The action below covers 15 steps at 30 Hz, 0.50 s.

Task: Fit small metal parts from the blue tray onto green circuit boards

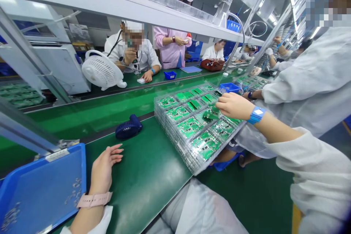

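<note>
My right hand (236,106) reaches over a stack of clear plastic trays (175,148), its fingers closed in a pinch at the edge of a tilted green circuit board (211,113). More green circuit boards (189,126) lie in the compartments of the top tray. The fingertips are partly hidden behind the hand. My left hand (105,166) is held low over the green table mat (148,153), fingers stretched out and holding nothing. It is nearest to a blue tray (35,186) with small metal parts (73,192) in it.
A dark blue handheld fan (128,128) lies at the table's back edge, in front of a green conveyor belt (82,117). Across it stand a white fan (101,69) and a small blue bin (170,75), with co-workers behind. A person in white (315,69) is close on the right.
</note>
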Motion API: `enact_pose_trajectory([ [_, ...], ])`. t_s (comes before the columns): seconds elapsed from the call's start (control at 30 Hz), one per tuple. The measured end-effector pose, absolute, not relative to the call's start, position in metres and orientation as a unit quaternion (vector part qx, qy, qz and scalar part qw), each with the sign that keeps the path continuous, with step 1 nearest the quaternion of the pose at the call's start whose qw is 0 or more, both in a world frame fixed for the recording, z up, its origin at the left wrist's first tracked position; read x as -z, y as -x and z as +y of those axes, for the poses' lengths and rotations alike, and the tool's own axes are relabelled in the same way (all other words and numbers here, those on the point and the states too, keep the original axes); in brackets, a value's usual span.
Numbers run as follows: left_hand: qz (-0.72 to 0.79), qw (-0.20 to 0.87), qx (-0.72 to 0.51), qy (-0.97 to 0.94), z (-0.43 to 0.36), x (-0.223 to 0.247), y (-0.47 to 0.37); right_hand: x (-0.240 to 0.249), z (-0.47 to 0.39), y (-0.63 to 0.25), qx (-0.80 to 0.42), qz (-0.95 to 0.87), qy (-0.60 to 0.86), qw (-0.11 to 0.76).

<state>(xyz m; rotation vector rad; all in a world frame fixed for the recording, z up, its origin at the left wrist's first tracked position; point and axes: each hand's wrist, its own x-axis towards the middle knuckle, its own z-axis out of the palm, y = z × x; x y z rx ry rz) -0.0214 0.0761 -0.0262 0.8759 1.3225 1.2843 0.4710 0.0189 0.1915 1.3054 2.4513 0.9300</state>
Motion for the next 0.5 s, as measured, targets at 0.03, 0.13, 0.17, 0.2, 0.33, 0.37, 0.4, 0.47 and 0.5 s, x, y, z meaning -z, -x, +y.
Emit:
enact_pose_trajectory([
  [0.03, 0.554, 0.522, -0.536, -0.366, 0.076, 0.026, 0.021, -0.193, 0.02, -0.472, -0.317, 0.84, -0.424, 0.115],
  [0.13, 0.555, 0.521, -0.535, -0.366, 0.077, 0.026, 0.021, -0.189, 0.03, -0.474, -0.304, 0.862, -0.383, 0.132],
  [0.17, 0.556, 0.521, -0.535, -0.366, 0.077, 0.026, 0.021, -0.185, 0.035, -0.474, -0.296, 0.869, -0.374, 0.133],
  [0.2, 0.556, 0.521, -0.535, -0.367, 0.077, 0.027, 0.021, -0.18, 0.039, -0.473, -0.285, 0.875, -0.368, 0.132],
  [0.33, 0.556, 0.523, -0.532, -0.366, 0.077, 0.027, 0.023, -0.163, 0.054, -0.471, -0.221, 0.886, -0.396, 0.097],
  [0.37, 0.557, 0.523, -0.532, -0.365, 0.077, 0.027, 0.023, -0.16, 0.056, -0.47, -0.202, 0.881, -0.421, 0.079],
  [0.4, 0.558, 0.523, -0.531, -0.365, 0.076, 0.026, 0.023, -0.158, 0.057, -0.47, -0.182, 0.871, -0.451, 0.062],
  [0.47, 0.559, 0.522, -0.53, -0.365, 0.076, 0.025, 0.023, -0.157, 0.055, -0.47, -0.136, 0.845, -0.516, 0.034],
  [0.5, 0.559, 0.522, -0.53, -0.365, 0.076, 0.024, 0.022, -0.157, 0.054, -0.47, -0.107, 0.827, -0.551, 0.018],
])
